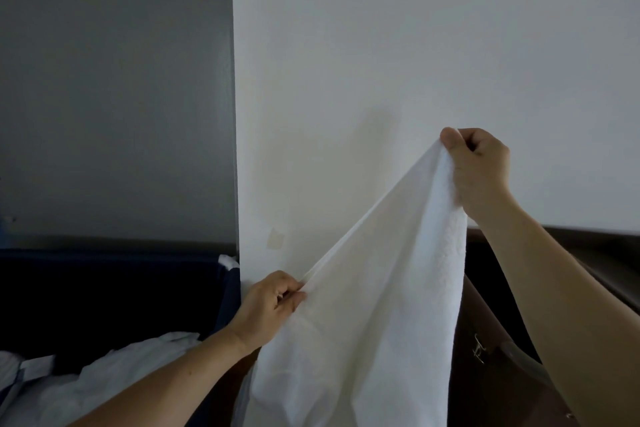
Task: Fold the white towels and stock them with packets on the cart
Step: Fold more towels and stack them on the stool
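A white terry towel (374, 305) is held up in front of a pale wall (381, 45), its hemmed top edge stretched taut and slanting. The upper corner is pinched by right hand (479, 170), fingers curled; the lower pt by left hand (268, 308), fingers curled too. Rumpled white linen (104, 381) lies in a dark blue bin (104, 288) at left.

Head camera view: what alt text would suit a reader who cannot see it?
A white towel is held up before a white wall: the right hand pinches its top corner, the left hand grips its edge lower down.
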`<state>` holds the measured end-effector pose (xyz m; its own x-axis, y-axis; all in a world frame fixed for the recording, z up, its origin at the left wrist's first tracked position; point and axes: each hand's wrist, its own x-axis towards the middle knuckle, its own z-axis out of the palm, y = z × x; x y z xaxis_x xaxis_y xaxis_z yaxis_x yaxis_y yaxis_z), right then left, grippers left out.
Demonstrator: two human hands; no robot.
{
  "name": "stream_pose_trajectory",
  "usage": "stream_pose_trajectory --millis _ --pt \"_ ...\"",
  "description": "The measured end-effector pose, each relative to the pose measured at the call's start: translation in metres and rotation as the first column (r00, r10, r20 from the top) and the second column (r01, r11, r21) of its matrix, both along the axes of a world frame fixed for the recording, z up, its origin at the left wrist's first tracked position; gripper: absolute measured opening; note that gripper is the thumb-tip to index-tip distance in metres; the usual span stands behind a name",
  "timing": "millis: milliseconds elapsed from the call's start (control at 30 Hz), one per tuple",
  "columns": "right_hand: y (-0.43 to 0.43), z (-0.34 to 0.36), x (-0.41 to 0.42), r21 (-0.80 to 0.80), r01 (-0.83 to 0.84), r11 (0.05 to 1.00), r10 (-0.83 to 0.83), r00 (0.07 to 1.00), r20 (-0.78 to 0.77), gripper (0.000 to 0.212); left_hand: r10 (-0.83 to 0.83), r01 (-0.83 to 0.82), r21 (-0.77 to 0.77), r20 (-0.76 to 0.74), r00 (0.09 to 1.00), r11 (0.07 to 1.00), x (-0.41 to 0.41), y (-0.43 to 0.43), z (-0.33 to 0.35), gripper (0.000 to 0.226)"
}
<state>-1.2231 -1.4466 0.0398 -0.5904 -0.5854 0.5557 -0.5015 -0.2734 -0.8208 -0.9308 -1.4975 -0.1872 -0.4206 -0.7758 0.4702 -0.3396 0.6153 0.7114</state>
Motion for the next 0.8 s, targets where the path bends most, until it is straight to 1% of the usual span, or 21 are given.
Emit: stream_pose_trajectory --millis 67,167,233,300,367,400,433,500,533,567,633,700,733,800 --pt "0.0 -0.002 0.001 0.001 -0.005 1.0 0.005 1.0 -0.002 0.019 0.011 -0.011 0.002 -0.002 1.0 1.0 0.001 -0.001 -0.002 0.013" --pt "0.0 -0.004 -0.002 0.012 0.011 1.0 -0.011 1.0 0.005 0.019 0.029 -0.032 -0.034 -0.087 0.996 0.999 0.005 -0.001 0.0 0.006" --pt "0.001 -0.006 -0.005 0.02 0.025 0.999 -0.025 1.0 0.015 0.019 0.033 -0.04 -0.055 -0.121 0.992 0.998 0.011 -0.002 0.004 0.009" --pt "0.002 -0.008 -0.008 0.026 0.026 0.999 -0.027 0.999 0.024 0.019 0.043 -0.05 -0.05 -0.12 0.992 0.998 0.015 -0.003 0.009 0.021" --pt "0.002 -0.01 -0.01 0.036 0.021 0.999 -0.022 0.999 0.029 0.02 0.061 -0.055 0.052 -0.129 0.99 0.997 0.02 -0.004 0.013 0.043" --pt "0.002 -0.01 -0.01 0.039 0.019 0.999 -0.02 0.999 0.03 0.02 0.073 -0.061 0.104 -0.12 0.99 0.993 0.022 -0.005 0.015 0.051" --pt "0.002 -0.01 -0.009 0.041 0.019 0.999 -0.02 0.999 0.029 0.019 0.077 -0.064 0.134 -0.09 0.993 0.989 0.023 -0.006 0.018 0.049" --pt "0.0 -0.012 -0.008 0.035 0.024 0.999 -0.025 0.999 0.028 0.019 0.07 -0.069 0.152 0.001 0.998 0.986 0.023 -0.007 0.02 0.021" --pt "0.0 -0.012 -0.008 0.031 0.028 0.999 -0.029 0.999 0.03 0.018 0.069 -0.072 0.17 0.024 0.997 0.983 0.022 -0.006 0.022 0.009" --pt "0.0 -0.013 -0.008 0.029 0.035 0.999 -0.035 0.999 0.028 0.018 0.072 -0.075 0.196 0.026 0.997 0.978 0.022 -0.005 0.023 0.008" --pt "0.003 -0.015 -0.01 0.042 0.057 0.998 -0.056 0.998 -0.026 0.017 0.097 -0.092 0.267 -0.007 0.995 0.959 0.023 -0.005 0.021 0.016" --pt "0.004 -0.02 -0.011 0.09 0.104 0.991 -0.088 0.983 -0.162 0.014 0.129 -0.117 0.296 -0.021 0.991 0.948 0.022 -0.004 0.026 0.016" --pt "0.005 -0.024 -0.009 0.119 0.103 0.988 -0.073 0.969 -0.234 0.013 0.143 -0.136 0.283 -0.006 0.99 0.95 0.02 -0.002 0.03 0.016" --pt "0.004 -0.037 0.001 0.199 0.02 0.98 0.056 0.929 -0.367 0.016 0.165 -0.166 0.221 0.024 0.986 0.961 0.009 0.0 0.044 0.017"
